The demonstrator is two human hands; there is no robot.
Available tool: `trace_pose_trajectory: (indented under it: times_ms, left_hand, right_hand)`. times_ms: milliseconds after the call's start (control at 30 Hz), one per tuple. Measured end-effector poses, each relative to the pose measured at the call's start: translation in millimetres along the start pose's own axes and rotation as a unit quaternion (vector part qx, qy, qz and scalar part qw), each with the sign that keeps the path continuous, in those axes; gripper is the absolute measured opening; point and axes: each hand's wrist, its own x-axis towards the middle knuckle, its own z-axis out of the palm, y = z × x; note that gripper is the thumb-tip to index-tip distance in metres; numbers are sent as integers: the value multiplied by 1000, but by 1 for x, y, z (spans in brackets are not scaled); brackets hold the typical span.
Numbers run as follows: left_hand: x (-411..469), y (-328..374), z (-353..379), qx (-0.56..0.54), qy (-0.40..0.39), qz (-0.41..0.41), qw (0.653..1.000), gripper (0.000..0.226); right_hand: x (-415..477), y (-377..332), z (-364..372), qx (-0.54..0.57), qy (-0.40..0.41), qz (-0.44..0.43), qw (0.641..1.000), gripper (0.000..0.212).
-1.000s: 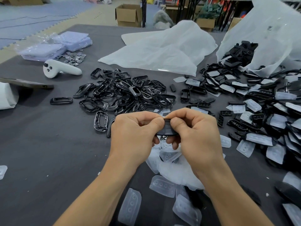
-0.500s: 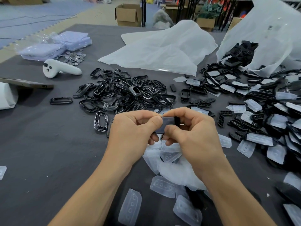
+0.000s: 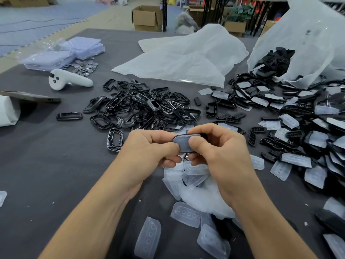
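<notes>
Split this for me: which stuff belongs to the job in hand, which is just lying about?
In the job: black piece, pinched by left hand and right hand; clear pads below them; pile of black frames.
Lying about: white controller; coins; purple packets; flat plastic bag; cardboard box.

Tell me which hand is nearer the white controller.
Left. The left hand is below and to the right of the white controller; the right hand is even farther right, across the black part both hold.
</notes>
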Motion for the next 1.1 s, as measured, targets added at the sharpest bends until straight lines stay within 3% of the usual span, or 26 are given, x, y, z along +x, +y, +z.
trace_pose_trajectory:
  times_ms: [300, 400, 733, 867, 1000, 1100]
  left_hand:
    - [4, -5, 6, -9, 28, 16, 999, 19]
    - [4, -9, 7, 10, 17, 49, 999, 15]
    - [5, -14, 15, 78, 100, 141, 982, 24]
    - [6, -14, 17, 68, 100, 134, 983, 24]
    - [9, -17, 15, 16, 98, 107, 989, 27]
    - [8, -18, 16, 0, 67, 87, 994, 17]
  right_hand:
    - [-1, 5, 2, -26, 23, -1, 999, 32]
    - [0, 6, 2, -30, 28, -2, 999, 31]
    - [-2, 5, 5, -67, 30, -14, 997, 25]
    - [-1, 4, 1, -38, 25, 5, 999, 24]
    - [-1, 1, -4, 7, -32, 25, 999, 28]
    - [0, 2, -5, -15, -25, 27, 999, 32]
